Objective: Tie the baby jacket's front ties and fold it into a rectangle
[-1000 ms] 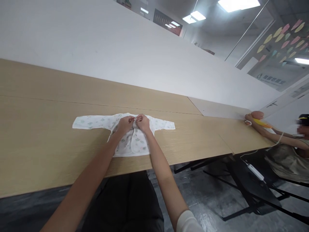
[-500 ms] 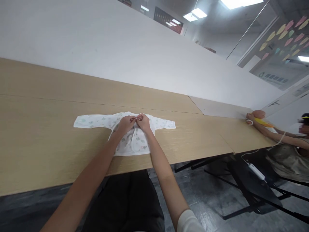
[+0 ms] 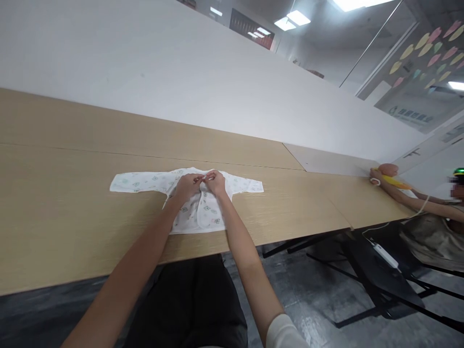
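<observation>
"Head view: what's changing?"

"Hardly anything since a second ago; left hand [image 3: 187, 187] and right hand [image 3: 216, 184] are still pinching the white shirt [image 3: 208, 215] near its collar, fingers [image 3: 211, 176] nearly closed. It's lying spread on the counter [image 3: 290, 205]."

Person's bare L forearm [image 3: 139, 261] & R forearm [image 3: 244, 241] reach fwd, slanting in twd each other. From where I'm standing, L hand [image 3: 187, 186] & R hand [image 3: 216, 183] sit side by side, v. close, backs up; fingers [image 3: 197, 179] bent, tips pinched tog.
</observation>
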### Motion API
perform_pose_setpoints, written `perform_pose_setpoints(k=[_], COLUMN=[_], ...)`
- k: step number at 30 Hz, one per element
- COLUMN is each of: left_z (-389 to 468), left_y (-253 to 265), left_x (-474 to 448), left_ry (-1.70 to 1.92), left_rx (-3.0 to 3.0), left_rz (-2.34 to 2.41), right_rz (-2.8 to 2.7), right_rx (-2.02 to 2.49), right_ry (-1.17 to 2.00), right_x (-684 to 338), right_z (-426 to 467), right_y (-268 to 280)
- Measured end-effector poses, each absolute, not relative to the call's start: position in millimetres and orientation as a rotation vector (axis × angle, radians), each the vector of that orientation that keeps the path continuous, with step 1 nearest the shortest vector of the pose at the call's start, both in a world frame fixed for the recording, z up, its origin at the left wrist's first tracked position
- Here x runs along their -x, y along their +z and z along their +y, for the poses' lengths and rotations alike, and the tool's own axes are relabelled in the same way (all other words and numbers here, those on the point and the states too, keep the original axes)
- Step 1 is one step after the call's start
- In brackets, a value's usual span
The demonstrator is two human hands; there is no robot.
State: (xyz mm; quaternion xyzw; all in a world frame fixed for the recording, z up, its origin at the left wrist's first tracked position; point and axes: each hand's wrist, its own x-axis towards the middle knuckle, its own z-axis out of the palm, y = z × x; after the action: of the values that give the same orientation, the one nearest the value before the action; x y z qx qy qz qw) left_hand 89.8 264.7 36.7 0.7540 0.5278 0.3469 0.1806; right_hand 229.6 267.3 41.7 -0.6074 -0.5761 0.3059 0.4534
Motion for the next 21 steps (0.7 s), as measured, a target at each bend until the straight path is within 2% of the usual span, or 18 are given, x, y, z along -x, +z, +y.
perform_pose_setpoints(k=[21], left_z=[263.7], left_y=[35.0], left_x=[-92.0], left_ry=[1.048], left_rx=[-2.034], left_rz=[1.531], right_rz=[-1.27], right_rx=[1.386], right_ry=[0.945], right_x=[-232.5], right_z=[276.5], right_y=[31.9])
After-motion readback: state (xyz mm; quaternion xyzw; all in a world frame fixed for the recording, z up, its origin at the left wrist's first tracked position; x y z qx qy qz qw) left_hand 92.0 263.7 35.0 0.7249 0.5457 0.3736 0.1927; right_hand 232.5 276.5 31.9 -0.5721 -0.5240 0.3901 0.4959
